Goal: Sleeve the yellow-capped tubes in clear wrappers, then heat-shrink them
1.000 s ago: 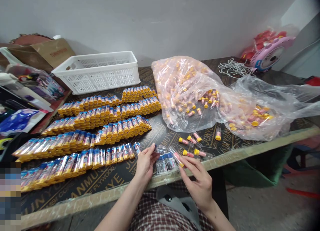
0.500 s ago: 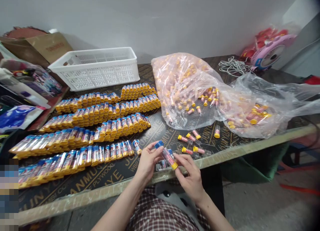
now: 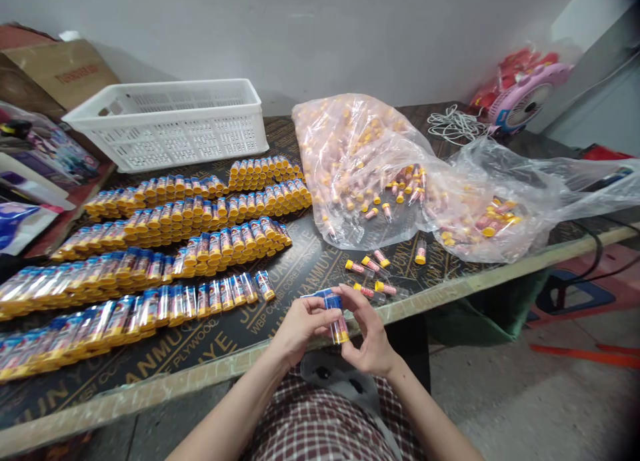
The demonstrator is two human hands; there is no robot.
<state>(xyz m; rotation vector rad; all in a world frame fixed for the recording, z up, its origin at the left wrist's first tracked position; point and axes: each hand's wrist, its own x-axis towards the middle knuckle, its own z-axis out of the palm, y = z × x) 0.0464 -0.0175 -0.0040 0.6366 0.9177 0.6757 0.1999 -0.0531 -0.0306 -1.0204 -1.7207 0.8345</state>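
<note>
Between my hands, above the table's front edge, is a small clear tube (image 3: pixel 339 329) with a blue upper end and a yellow lower end. My left hand (image 3: pixel 299 328) pinches it from the left, thumb across its side. From the right, my right hand (image 3: pixel 371 341) curls around it, fingertips at the blue end and thumb by the yellow end. Just beyond my hands lie several loose yellow-capped tubes (image 3: pixel 369 266) with pink contents. To the left, similar blue-and-yellow tubes (image 3: pixel 220 248) are stacked in rows.
A white plastic basket (image 3: pixel 195 138) stands at the back left beside a cardboard box (image 3: pixel 65 71). The large clear bag (image 3: pixel 345 141) on the right holds many yellow-capped tubes. A pink fan (image 3: pixel 525 101) and coiled white cable (image 3: pixel 453 123) sit at the back right.
The tube has gone from a slant to nearly upright. My right hand's fingers have moved up to its blue end. The camera view has shifted slightly.
</note>
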